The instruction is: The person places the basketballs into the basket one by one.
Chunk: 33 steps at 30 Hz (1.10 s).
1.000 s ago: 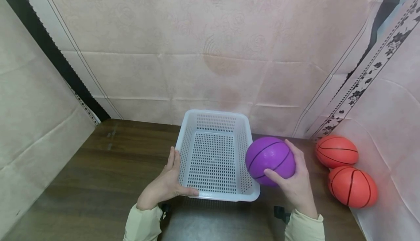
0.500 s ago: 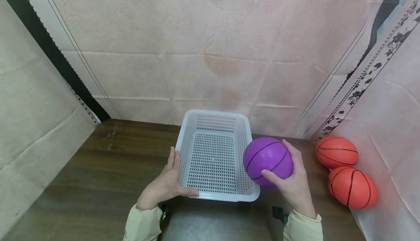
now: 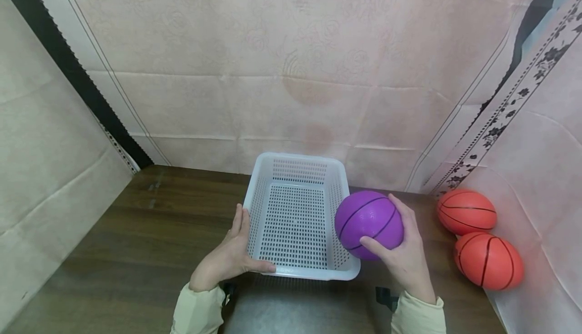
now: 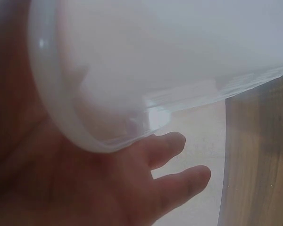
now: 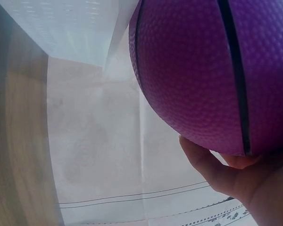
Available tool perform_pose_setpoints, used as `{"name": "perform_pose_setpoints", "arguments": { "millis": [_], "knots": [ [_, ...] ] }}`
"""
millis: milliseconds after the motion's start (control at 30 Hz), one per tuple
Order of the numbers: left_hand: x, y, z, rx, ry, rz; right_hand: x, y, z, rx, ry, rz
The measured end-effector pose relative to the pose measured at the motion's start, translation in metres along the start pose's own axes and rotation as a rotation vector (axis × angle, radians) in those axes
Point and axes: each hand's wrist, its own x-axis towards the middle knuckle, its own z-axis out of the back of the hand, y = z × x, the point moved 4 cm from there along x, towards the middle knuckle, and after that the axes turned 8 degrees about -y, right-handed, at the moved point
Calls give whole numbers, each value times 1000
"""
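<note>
A white plastic basket (image 3: pixel 297 223) with slotted walls and floor stands mid-table. My left hand (image 3: pixel 229 255) holds its near left corner, thumb on the front rim and fingers along the left side. In the left wrist view, the basket's rounded corner (image 4: pixel 61 122) sits against that hand (image 4: pixel 127 179). A purple toy basketball (image 3: pixel 368 223) with black lines is gripped by my right hand (image 3: pixel 406 253), just over the basket's right rim. The right wrist view shows the ball (image 5: pixel 193 70) close up, with fingers (image 5: pixel 203 165) against its underside; the other fingers are hidden.
Two orange-red toy basketballs (image 3: pixel 467 211) (image 3: pixel 488 260) lie touching at the table's right edge, by the cloth side wall (image 3: pixel 541 207). A pale cloth (image 3: pixel 291 106) hangs behind the brown wooden table (image 3: pixel 136 263). Another cloth wall (image 3: pixel 45 172) stands at the left.
My right hand has carried the purple basketball slightly left, further over the basket's right rim. The left hand, the basket and the two orange-red balls have stayed in place.
</note>
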Motion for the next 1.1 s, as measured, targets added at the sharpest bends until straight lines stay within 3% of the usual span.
{"name": "perform_pose_setpoints", "arguments": {
  "millis": [1100],
  "knots": [
    [1,0,0,-9,-7,4,-5,9,-17,46,32,53]
  ]
}}
